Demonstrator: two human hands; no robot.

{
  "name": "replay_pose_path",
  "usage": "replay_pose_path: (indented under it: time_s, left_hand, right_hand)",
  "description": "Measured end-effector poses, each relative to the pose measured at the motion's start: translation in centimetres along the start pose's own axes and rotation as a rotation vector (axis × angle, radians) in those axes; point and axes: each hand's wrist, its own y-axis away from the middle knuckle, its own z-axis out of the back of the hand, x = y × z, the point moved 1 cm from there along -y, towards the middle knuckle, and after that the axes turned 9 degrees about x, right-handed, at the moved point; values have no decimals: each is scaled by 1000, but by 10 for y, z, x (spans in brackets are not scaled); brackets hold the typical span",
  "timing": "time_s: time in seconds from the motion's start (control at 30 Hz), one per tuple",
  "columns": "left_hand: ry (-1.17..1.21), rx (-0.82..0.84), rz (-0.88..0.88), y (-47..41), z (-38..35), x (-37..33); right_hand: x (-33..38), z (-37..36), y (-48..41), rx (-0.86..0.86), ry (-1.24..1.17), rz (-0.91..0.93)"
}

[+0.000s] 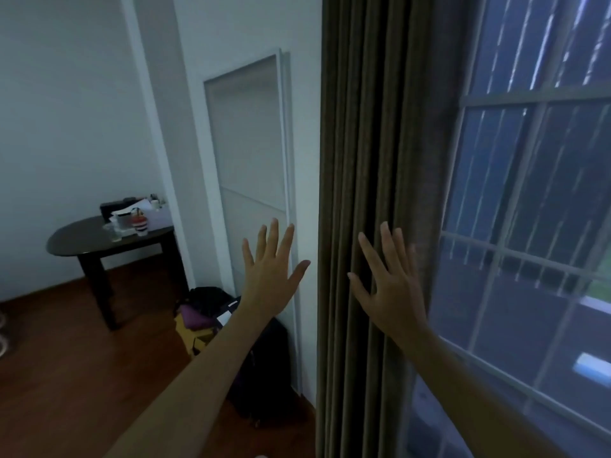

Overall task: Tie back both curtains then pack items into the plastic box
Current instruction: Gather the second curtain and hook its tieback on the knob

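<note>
I'm holding my left hand (269,276) and right hand (391,285) up, fingers spread apart. The right one is lying against the curtain (373,143), the left at its nine o'clock.

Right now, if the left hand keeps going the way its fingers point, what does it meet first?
Probably the white door panel beside the curtain; the left hand is open and empty, though depth is unclear.

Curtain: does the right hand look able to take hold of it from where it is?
Probably yes. The right hand is open, fingers spread, right in front of the curtain folds, with nothing between them. The left hand is beside it, clear.
</note>
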Motion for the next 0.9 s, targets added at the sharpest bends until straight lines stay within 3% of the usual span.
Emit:
replay_pose_path:
  time_s: [0.23,0.6,0.8,0.9]
  left_hand:
    - [295,118,-50,-54,-50,11]
    - [789,232,-137,-185,-113,25]
    - [1012,120,-404,-215,-120,28]
    - [1065,91,-407,-211,-128,45]
  right_hand:
    - [13,-32,-16,-82,-120,-8]
    - [49,-101,-38,-167,95,-292]
    - [64,-115,-53,-184,220,-421]
    - [67,-119,-65,-175,187,-472]
